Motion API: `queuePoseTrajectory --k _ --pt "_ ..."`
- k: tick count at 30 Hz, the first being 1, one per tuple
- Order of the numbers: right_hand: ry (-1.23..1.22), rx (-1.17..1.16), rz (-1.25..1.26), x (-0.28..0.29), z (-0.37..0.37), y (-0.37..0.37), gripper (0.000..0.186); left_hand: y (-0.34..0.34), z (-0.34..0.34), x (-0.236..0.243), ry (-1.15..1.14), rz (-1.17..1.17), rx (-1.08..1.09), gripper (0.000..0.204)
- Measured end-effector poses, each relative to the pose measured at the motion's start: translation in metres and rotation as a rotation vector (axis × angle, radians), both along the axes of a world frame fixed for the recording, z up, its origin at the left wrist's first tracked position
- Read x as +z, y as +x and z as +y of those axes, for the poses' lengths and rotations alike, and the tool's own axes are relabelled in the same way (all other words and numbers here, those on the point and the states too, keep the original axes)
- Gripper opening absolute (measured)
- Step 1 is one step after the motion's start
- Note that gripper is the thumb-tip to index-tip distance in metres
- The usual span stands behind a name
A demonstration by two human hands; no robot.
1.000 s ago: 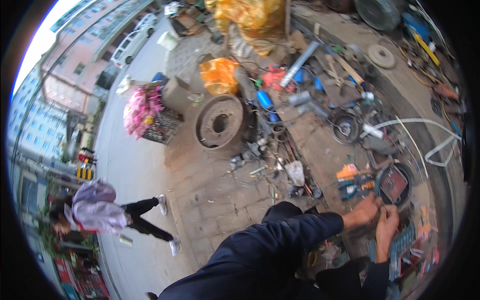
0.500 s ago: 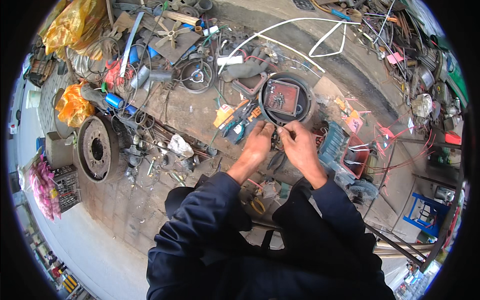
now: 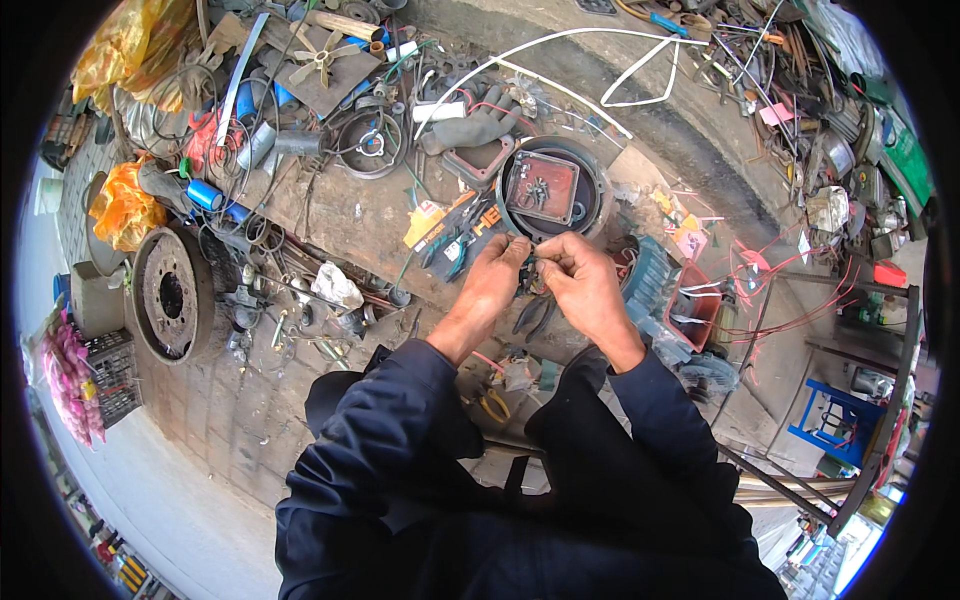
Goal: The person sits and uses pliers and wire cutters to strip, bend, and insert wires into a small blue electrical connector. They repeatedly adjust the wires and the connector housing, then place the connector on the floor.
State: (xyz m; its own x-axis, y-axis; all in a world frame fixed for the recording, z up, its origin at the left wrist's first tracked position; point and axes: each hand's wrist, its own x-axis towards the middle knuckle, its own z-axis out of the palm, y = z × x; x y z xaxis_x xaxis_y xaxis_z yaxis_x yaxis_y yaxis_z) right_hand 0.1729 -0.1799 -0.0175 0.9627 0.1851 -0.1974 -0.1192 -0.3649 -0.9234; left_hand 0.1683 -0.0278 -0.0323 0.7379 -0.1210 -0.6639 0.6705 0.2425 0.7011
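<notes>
Both hands meet in front of me over a small dark part (image 3: 526, 277), too covered by fingers to name. My left hand (image 3: 488, 285) pinches it from the left side. With thumb and forefinger together, my right hand (image 3: 584, 285) works at its upper right; whether a tiny piece sits in that pinch is hidden. Just beyond the fingertips stands a round dark metal housing (image 3: 597, 210). Inside it lies a reddish square cover (image 3: 556, 208) holding several small screws (image 3: 538, 190). Dark-handled pliers (image 3: 533, 316) rest below the hands.
A teal motor body (image 3: 648, 283) with an open red terminal box (image 3: 692, 325) stands right. Beyond lie a grey glove (image 3: 470, 130) and a square frame (image 3: 479, 163). A rusty wheel rim (image 3: 170, 297) is left. Yellow-handled pliers (image 3: 494, 405) lie between my legs.
The whole view has shifted slightly, so things sit a little farther left. My hands stay together at the small dark part, with slight finger movement.
</notes>
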Motion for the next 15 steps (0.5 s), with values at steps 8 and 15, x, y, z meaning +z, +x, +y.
queuePoseTrajectory --k 8,15 --pt "-0.048 0.043 -0.078 -0.003 -0.003 -0.001 0.010 0.000 0.002 0.000 0.044 0.026 -0.039 0.057" --pt "-0.050 -0.089 0.047 -0.011 0.000 0.000 0.013 0.000 -0.001 -0.015 0.003 -0.024 0.006 0.049"
